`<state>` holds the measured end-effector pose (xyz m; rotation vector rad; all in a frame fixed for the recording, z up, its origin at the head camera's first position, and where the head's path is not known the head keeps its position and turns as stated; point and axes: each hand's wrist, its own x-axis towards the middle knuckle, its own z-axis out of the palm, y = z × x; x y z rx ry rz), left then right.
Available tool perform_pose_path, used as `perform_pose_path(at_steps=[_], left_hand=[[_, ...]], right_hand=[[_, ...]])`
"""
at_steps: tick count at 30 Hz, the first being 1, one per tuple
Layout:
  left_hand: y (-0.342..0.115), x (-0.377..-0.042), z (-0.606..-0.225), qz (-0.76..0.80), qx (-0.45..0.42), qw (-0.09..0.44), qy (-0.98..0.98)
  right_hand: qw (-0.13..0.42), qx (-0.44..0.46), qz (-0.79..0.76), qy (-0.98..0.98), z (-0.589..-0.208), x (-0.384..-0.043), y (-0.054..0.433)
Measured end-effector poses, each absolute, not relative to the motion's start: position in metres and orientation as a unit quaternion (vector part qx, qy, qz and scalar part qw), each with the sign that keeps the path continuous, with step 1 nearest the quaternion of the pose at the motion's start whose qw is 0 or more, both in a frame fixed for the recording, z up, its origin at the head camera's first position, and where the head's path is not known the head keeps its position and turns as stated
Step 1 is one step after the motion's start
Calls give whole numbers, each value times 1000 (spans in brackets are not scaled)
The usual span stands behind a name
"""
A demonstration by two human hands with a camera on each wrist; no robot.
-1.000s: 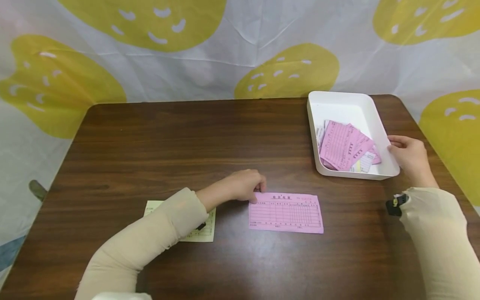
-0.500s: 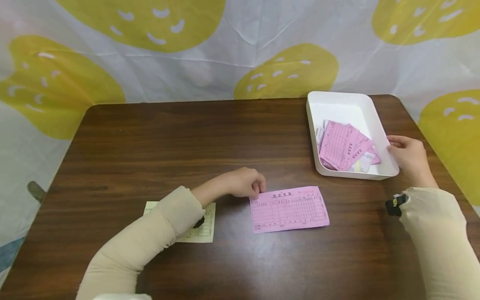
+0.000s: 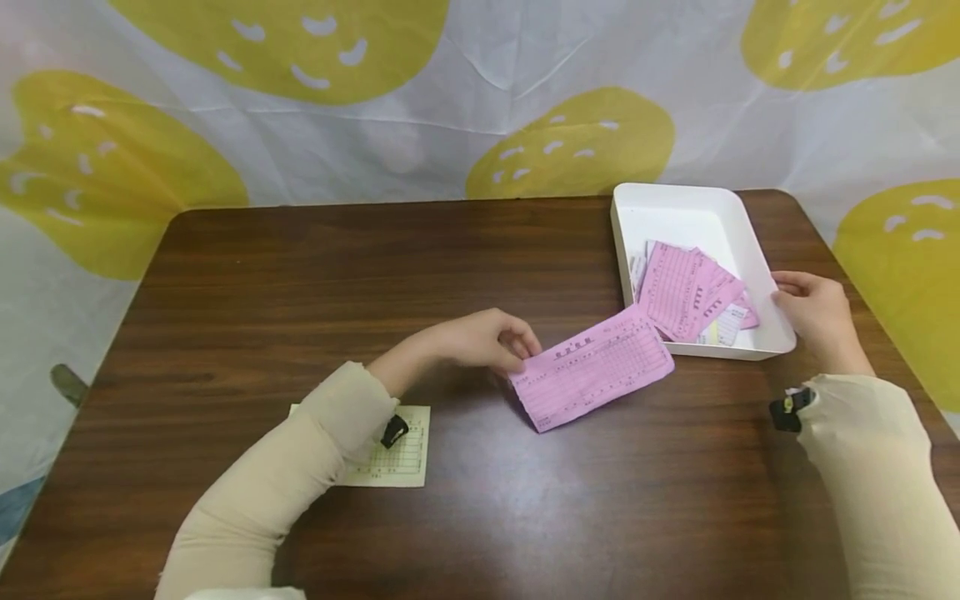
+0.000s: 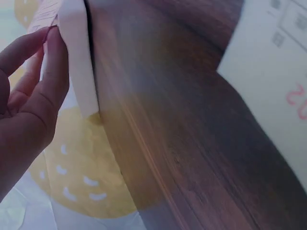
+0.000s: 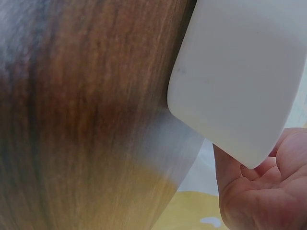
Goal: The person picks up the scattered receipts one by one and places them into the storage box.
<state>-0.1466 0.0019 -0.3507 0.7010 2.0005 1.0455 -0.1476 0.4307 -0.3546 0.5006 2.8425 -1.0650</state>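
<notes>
My left hand (image 3: 483, 340) pinches the left end of a pink printed receipt slip (image 3: 596, 365), which tilts up off the table. In the head view, the slip's far right corner overlaps the near left edge of a white tray (image 3: 678, 204). Fingers (image 4: 53, 72) and thumb meet on the paper's edge in the left wrist view. With its fingers at the tray's right wall, my right hand (image 3: 821, 321) grips the tray. Several pink slips (image 3: 675, 287) and some white ones lie loosely piled inside. Under my left forearm rests a pale yellow-green slip (image 3: 408, 458), partly hidden.
A dark wood-grain table (image 3: 375, 267) carries everything. Behind it hangs a white curtain (image 3: 420, 142) with yellow shapes. The tray stands near the table's far right corner. A black wrist camera (image 3: 393, 431) sits at my left cuff.
My left hand has lifted the pink slip off the table and moved it away from me, its right end swinging up toward the tray. My right hand stays at the tray.
</notes>
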Motion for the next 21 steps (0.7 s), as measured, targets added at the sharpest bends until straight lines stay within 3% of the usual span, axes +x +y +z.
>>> perform_pose_path(at_steps=[21], left_hand=[[31, -174, -338, 681, 123, 309, 652]], right_hand=[[29, 158, -337, 928, -354, -148, 429]])
